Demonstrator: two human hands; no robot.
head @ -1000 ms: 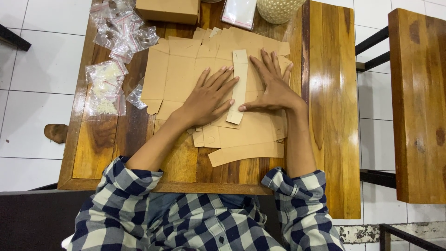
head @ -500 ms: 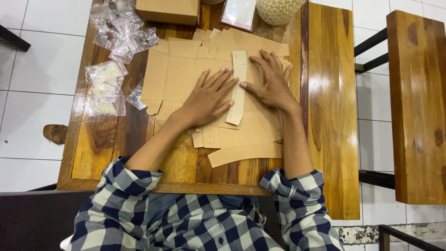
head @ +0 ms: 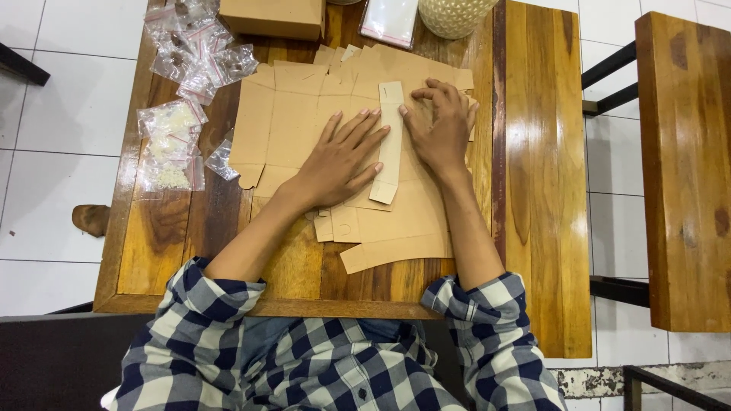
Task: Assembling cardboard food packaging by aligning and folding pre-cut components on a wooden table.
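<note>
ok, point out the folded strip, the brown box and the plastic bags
folded strip (head: pixel 389 144), head view, middle of its pale face
brown box (head: pixel 272 17), head view, centre of its top
plastic bags (head: pixel 171 144), head view, bag of white bits at the table's left edge

table (head: pixel 533 152): glossy wood | box blanks (head: pixel 297 122): matt brown cardboard | bags (head: pixel 194 53): clear plastic

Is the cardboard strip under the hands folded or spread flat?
Folded. The strip is a narrow doubled band lying on flat cardboard sheets, pressed by the left hand and right hand.
</note>
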